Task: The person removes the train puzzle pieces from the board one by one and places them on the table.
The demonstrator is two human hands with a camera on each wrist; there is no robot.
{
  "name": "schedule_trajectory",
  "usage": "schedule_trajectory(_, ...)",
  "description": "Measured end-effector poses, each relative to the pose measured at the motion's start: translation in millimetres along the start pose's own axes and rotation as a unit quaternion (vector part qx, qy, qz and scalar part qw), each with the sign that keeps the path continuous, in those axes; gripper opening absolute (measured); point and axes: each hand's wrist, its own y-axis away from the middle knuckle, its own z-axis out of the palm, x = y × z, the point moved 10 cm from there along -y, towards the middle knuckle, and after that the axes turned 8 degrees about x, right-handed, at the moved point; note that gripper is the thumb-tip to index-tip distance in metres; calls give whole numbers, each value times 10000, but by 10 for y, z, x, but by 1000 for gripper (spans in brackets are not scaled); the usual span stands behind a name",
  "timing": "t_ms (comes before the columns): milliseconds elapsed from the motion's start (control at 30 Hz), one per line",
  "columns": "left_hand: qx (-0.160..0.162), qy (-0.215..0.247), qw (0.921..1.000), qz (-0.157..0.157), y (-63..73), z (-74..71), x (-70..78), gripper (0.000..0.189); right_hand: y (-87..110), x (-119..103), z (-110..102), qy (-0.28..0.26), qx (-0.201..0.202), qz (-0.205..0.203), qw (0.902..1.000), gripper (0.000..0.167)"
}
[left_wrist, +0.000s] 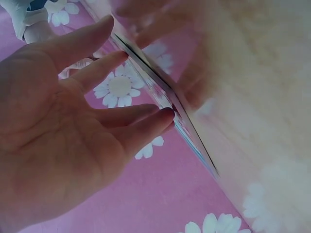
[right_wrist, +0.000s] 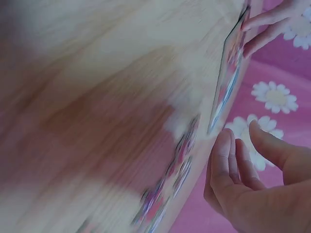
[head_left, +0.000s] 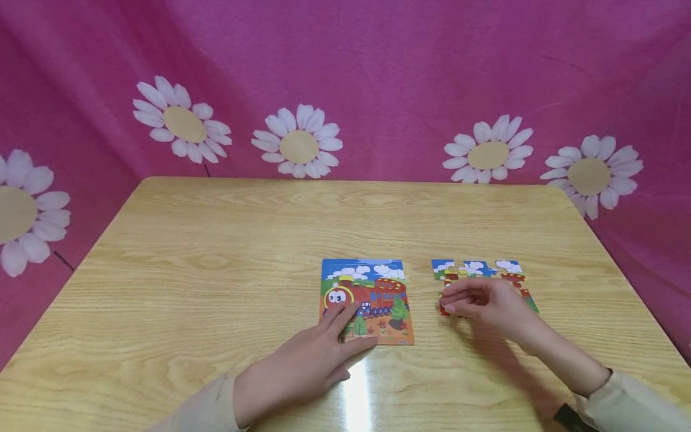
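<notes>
A square picture puzzle board (head_left: 385, 288) with a red cartoon train lies near the middle of the table. My left hand (head_left: 302, 363) rests its fingertips on the board's lower left part, fingers spread and fairly straight. The left wrist view shows those fingers (left_wrist: 141, 128) touching the board's face, seen almost edge-on. Right of the board lie several loose jigsaw pieces (head_left: 475, 269) in rows. Over them is my right hand (head_left: 496, 306), hiding some. In the right wrist view, its thumb (right_wrist: 272, 143) stands apart from the bent fingers, with nothing visible between them.
The wooden table (head_left: 216, 270) carries the board and the pieces. A pink cloth (head_left: 378, 72) with large white daisies hangs behind and at the sides. A small black object (head_left: 572, 419) shows by the right sleeve.
</notes>
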Motion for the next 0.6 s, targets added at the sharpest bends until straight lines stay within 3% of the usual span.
schedule_trajectory(167, -72, 213, 9993, -295, 93, 9, -62, 55, -108, -96, 312, -190, -340, 133, 9992, 25)
schedule_trajectory(400, 11, 89, 9998, -192, 139, -7, -49, 57, -228, -239, 726, -183, -728, 198, 9970, 20)
schedule_trajectory(600, -6, 6, 9997, -237, 139, 2, -48, 57, -299, -301, 905, -148, -853, 110, 9962, 16)
